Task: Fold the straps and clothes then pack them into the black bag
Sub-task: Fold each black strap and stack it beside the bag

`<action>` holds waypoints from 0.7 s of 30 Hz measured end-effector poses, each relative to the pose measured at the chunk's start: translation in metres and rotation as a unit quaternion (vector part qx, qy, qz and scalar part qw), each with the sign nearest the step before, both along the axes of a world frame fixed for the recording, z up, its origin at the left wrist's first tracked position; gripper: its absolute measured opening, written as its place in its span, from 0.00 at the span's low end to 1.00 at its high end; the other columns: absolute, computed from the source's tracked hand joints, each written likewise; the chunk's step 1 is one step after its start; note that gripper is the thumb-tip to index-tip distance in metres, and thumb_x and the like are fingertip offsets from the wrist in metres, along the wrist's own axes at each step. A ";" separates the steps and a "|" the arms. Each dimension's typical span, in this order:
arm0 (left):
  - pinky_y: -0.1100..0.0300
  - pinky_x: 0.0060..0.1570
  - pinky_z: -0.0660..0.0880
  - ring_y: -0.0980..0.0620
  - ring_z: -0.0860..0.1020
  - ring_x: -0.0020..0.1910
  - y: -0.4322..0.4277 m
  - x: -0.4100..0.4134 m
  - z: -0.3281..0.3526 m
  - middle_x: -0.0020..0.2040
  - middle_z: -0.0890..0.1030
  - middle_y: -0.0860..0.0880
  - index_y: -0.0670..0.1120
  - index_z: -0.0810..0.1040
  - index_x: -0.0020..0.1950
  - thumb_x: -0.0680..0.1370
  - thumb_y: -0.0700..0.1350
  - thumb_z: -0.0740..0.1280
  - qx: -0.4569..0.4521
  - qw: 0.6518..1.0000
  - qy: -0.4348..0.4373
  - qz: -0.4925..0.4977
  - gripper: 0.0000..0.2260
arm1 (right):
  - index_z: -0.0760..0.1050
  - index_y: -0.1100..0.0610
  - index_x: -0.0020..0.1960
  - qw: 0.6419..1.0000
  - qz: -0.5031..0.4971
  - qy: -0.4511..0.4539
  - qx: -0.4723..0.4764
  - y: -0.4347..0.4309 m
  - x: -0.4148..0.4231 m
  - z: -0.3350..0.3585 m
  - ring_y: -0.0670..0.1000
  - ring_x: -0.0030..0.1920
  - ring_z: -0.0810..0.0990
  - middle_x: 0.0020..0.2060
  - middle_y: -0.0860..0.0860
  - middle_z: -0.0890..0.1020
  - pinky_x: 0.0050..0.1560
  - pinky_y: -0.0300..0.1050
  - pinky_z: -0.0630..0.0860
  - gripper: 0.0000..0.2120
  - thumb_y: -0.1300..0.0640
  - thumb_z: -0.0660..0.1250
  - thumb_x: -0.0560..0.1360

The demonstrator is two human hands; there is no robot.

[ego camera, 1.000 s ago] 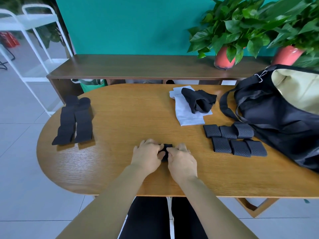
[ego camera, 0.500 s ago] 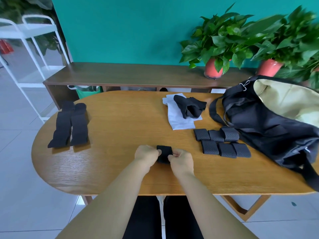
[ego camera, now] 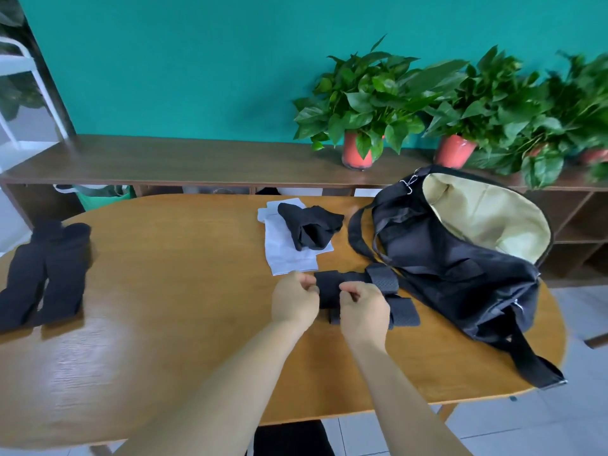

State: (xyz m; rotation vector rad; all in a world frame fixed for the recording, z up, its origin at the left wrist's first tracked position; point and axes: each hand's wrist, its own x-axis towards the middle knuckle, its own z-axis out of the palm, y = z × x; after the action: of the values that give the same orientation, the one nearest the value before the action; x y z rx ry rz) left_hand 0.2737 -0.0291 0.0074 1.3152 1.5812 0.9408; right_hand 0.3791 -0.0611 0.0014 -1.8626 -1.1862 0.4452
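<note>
My left hand [ego camera: 294, 302] and my right hand [ego camera: 363, 307] both pinch a small folded black strap [ego camera: 327, 287], held over the group of folded black straps [ego camera: 399, 307] lying on the wooden table [ego camera: 171, 291]. The black bag [ego camera: 460, 268] lies open at the right, its cream lining showing. Behind my hands a black garment [ego camera: 309, 228] sits on a folded white cloth [ego camera: 286, 255]. Two long unfolded black straps [ego camera: 42, 274] lie at the table's left end.
A dark wooden bench [ego camera: 184, 162] runs behind the table with potted plants [ego camera: 362, 106] in red pots on it. A white rack [ego camera: 19, 93] stands at the far left. The bag's shoulder strap [ego camera: 533, 363] hangs over the table's right edge.
Both hands have carried the folded strap from the table's near middle to the right, up to the folded straps by the bag. The camera view has shifted too.
</note>
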 end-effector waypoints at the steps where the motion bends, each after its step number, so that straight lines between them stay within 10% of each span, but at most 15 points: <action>1: 0.57 0.54 0.76 0.51 0.78 0.53 0.005 0.008 0.000 0.54 0.79 0.52 0.48 0.78 0.57 0.78 0.39 0.63 0.007 1.000 0.001 -0.010 0.10 | 0.79 0.56 0.58 1.000 0.000 -0.016 -0.003 0.004 0.008 0.000 0.49 0.49 0.77 0.56 0.50 0.78 0.46 0.36 0.74 0.12 0.61 0.61 0.79; 21: 0.53 0.63 0.73 0.49 0.75 0.62 0.051 0.055 -0.029 0.62 0.79 0.47 0.42 0.76 0.66 0.76 0.33 0.59 0.011 0.990 0.100 -0.099 0.19 | 0.79 0.61 0.54 0.966 0.057 -0.236 -0.091 0.046 0.047 -0.023 0.53 0.58 0.70 0.58 0.52 0.75 0.46 0.46 0.76 0.12 0.64 0.59 0.77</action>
State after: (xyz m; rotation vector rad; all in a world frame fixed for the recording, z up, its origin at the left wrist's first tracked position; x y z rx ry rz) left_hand 0.3284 0.0216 -0.0216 1.5899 1.5577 0.7238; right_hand 0.4264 -0.0155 -0.0215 -2.1383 -1.6192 0.1770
